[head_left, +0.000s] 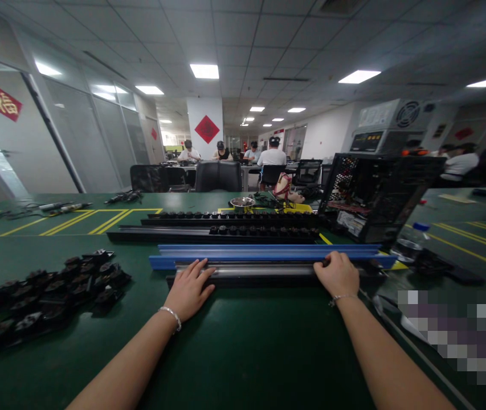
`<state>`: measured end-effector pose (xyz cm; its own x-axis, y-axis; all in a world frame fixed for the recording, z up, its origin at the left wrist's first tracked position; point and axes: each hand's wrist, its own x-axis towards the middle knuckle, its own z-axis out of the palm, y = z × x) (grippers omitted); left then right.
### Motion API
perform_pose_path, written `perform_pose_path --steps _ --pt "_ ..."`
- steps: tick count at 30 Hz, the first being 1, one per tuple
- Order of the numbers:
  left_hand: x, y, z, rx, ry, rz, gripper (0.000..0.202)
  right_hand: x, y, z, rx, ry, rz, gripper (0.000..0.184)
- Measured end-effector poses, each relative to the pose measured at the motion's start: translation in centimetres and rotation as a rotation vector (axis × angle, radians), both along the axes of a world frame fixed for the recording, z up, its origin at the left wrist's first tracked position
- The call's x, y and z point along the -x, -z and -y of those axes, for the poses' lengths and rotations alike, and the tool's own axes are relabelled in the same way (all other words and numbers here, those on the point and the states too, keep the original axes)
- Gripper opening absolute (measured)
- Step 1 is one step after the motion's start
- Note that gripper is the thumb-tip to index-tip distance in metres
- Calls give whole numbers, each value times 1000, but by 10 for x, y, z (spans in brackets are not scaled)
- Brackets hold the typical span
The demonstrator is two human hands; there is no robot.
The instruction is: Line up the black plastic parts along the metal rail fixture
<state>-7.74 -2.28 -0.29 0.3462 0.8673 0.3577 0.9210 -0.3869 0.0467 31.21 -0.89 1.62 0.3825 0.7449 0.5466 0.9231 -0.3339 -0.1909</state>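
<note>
A long black rail with a shiny grey channel [264, 270] lies crosswise on the green table in front of me. Spread flat over its left end is my left hand [190, 289], fingers apart. Toward the right end, my right hand [340, 278] is closed in a pinch at the channel; a dark bit shows at the fingertips, too small to name. Just behind runs a blue rail [268, 250], parallel to the black one. Farther back are two more black rails, the nearer one [161, 233] carrying a row of small black parts along its right half.
Black plastic parts [50, 293] lie heaped at the left. An open computer case [362, 193] with a power supply on top stands at the back right, near a blue-capped bottle [413, 239]. A metal bowl [243, 202] sits behind the rails. Several people sit at far tables.
</note>
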Motion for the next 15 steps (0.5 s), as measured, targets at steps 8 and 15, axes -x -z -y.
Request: perform_pose_path --steps 8,15 --pt "0 0 0 -5 3 4 43 5 2 -2 -35 -73 17 12" --pt "-1 -1 1 6 1 5 42 8 2 -3 -53 -130 16 9"
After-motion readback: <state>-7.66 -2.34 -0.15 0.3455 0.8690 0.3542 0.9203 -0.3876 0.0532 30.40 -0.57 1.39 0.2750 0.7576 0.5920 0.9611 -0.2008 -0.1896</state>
